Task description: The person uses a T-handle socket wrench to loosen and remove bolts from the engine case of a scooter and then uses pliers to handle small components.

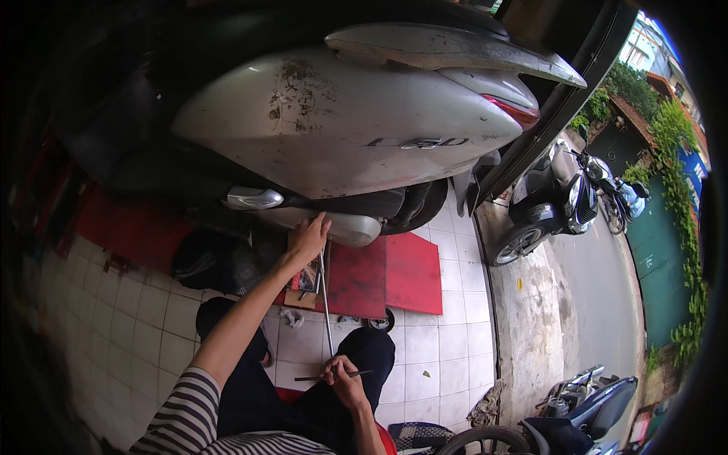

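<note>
We are gripping the T-handled tool (326, 303) in our right hand (345, 381), our left hand's (308, 239) grip near its far end staying unclear, perhaps risking slippage through tilting.

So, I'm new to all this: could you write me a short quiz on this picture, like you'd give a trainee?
1. Which hand grips the crossbar of the T-handled tool?
2. True or false: the left hand is resting on the floor tiles.
3. What colour is the platform below the silver scooter? (a) green (b) red (c) yellow

Key:
1. The right hand.
2. False: it is raised, up by the scooter's lower side.
3. b
</note>
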The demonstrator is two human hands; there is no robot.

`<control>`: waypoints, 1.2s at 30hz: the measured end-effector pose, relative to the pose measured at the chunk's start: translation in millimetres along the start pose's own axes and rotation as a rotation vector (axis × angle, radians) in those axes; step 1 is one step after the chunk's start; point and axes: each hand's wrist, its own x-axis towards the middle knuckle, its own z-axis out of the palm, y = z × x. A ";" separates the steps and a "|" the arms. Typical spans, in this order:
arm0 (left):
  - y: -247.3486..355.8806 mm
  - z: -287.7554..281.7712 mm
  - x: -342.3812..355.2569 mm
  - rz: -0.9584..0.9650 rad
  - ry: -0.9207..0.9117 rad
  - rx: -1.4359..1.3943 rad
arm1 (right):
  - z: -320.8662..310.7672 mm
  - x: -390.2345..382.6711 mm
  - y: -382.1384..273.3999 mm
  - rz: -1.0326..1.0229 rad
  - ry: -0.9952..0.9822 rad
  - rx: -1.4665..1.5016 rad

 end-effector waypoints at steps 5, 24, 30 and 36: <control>-21.3 4.8 -1.6 0.169 0.283 0.165 | -3.2 2.4 3.8 -0.024 -0.035 0.075; 19.5 17.7 20.2 -0.358 0.386 -0.415 | -12.5 0.3 3.8 -0.037 -0.037 0.188; 10.6 16.1 21.0 -0.396 0.364 -0.330 | -7.9 1.3 2.7 -0.051 -0.040 0.178; 26.0 -6.9 -40.6 -0.238 0.200 -0.936 | -7.5 2.5 4.2 -0.061 0.023 0.123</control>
